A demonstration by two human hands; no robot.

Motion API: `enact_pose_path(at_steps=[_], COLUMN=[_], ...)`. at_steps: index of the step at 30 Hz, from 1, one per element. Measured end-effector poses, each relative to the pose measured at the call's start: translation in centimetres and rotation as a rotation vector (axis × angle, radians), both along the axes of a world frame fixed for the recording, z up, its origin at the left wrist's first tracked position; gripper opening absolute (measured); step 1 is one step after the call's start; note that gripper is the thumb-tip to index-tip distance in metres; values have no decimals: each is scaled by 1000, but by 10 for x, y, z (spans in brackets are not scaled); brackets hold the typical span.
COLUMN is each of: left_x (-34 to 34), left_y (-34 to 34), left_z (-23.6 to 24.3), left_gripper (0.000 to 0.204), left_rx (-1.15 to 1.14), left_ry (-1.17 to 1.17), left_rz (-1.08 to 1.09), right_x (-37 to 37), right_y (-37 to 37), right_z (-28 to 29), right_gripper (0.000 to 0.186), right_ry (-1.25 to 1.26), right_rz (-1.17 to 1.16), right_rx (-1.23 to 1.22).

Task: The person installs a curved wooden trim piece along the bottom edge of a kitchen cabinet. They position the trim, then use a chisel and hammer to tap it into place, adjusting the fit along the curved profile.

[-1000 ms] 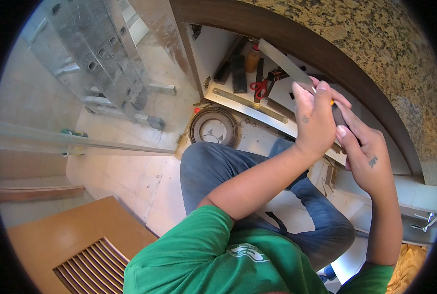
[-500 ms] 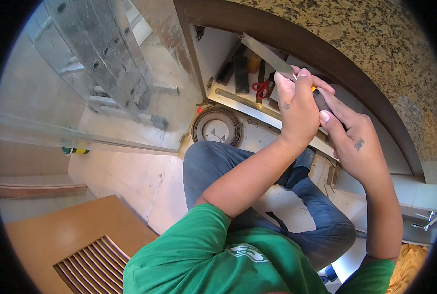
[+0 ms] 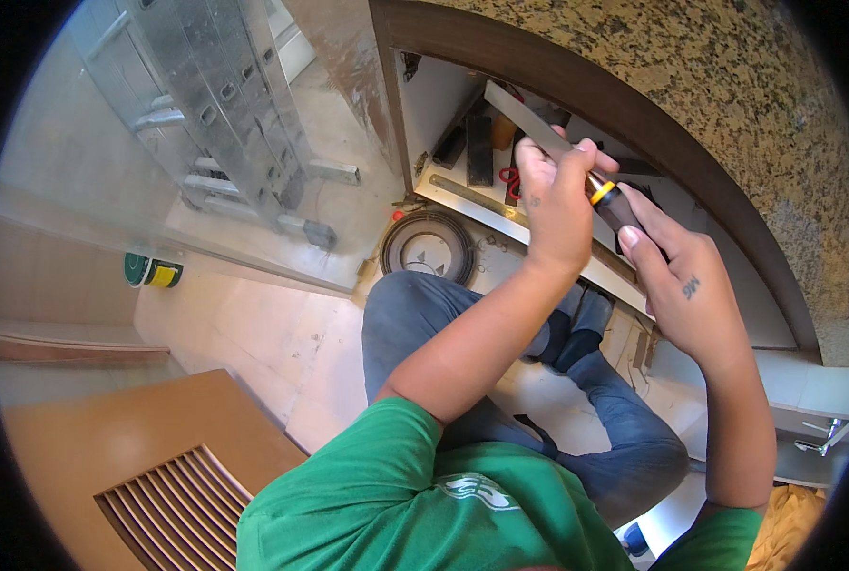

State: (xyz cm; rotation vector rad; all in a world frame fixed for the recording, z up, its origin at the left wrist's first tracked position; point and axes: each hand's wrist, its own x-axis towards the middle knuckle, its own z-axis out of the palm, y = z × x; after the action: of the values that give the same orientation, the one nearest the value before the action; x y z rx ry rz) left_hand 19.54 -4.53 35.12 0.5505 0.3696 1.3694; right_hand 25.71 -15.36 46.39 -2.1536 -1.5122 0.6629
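Observation:
My right hand (image 3: 683, 285) grips the dark, yellow-banded handle (image 3: 614, 204) of a long flat steel tool (image 3: 522, 118), which slants up and left in front of an open cabinet. My left hand (image 3: 559, 214) is closed round the blade just beyond the handle, with the thumb on it. Behind the tool, inside the cabinet, lie red scissors (image 3: 509, 181), dark bars (image 3: 478, 152) and an orange bottle (image 3: 503, 133), partly hidden. A long metal strip (image 3: 448, 186) rests along the cabinet's front edge.
A curved speckled counter (image 3: 691, 86) overhangs the cabinet. At left are an aluminium ladder (image 3: 201, 105), a glass panel and a green bucket (image 3: 141, 269). A brown coil (image 3: 404, 225) lies by my bent legs. A slatted wooden panel (image 3: 82, 438) is at lower left.
Both hands have shifted leftward since a second ago, and my right hand has slid back along the tool, showing more of the handle and its yellow band.

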Motion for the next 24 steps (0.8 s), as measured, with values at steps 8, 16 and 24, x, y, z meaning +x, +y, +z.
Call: enact_pose_path(at_steps=[8,16,24], left_x=[-11,-5,-3], left_y=[27,40,42], left_z=[16,27,27], left_gripper=[42,20,17], left_rx=[-116,-179,-208], left_ry=[-74,-18,4], left_rz=[-13,38,59], right_x=[-2,-12,-14], right_y=[3,15,18], right_z=[-8,-6,-2], right_gripper=[42,43,43], right_ry=[49,-2,7], right_rz=[-10,-20,-39], right_rx=[121,77,26])
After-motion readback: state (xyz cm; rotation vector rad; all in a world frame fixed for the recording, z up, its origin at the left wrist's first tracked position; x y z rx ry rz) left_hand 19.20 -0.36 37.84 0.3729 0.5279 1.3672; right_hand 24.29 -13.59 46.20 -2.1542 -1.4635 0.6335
